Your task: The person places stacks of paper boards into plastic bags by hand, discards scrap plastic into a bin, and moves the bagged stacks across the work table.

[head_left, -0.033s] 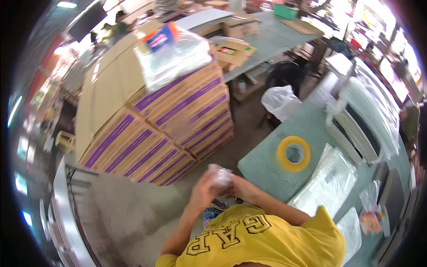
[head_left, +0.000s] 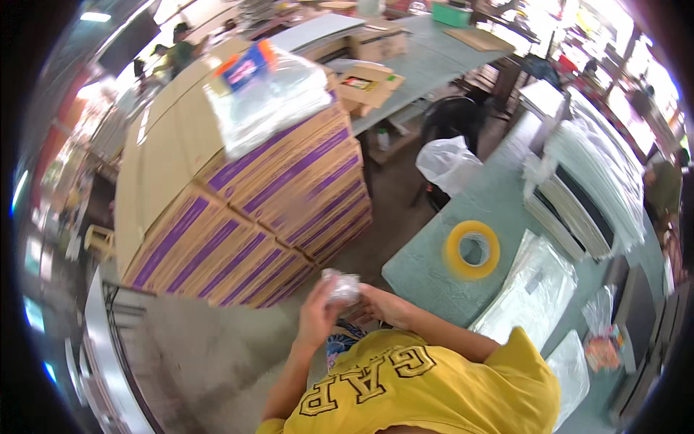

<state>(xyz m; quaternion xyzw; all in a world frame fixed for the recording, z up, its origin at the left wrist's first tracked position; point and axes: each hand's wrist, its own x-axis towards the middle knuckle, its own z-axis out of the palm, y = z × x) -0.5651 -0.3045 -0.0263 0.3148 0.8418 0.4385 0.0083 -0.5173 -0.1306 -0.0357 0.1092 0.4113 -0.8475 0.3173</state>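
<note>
In front of my yellow shirt, a small shiny bundle in clear plastic (head_left: 341,287) is held up between my hands. My left hand (head_left: 316,316) is closed round its left side. On the other side, the curled fingers of my right hand (head_left: 387,305) press at its edge, partly hidden behind the hand. What lies inside the plastic is too blurred to make out. A roll of yellowish clear tape (head_left: 490,249) lies on the green table (head_left: 419,267) to the right. Flat clear plastic bags (head_left: 531,289) are beside it.
Stacked cartons with purple stripes (head_left: 195,239) stand ahead on the left, with plastic bags (head_left: 267,108) on top. A white plastic bag (head_left: 448,165) hangs by a dark chair (head_left: 452,123). Foam-wrapped panels (head_left: 578,202) stand at the table's far right. A metal rack (head_left: 108,340) is at left.
The whole view has shifted slightly, so the cartons and table sit a little further left. Both hands and the bundle have moved slightly left, with the hold unchanged.
</note>
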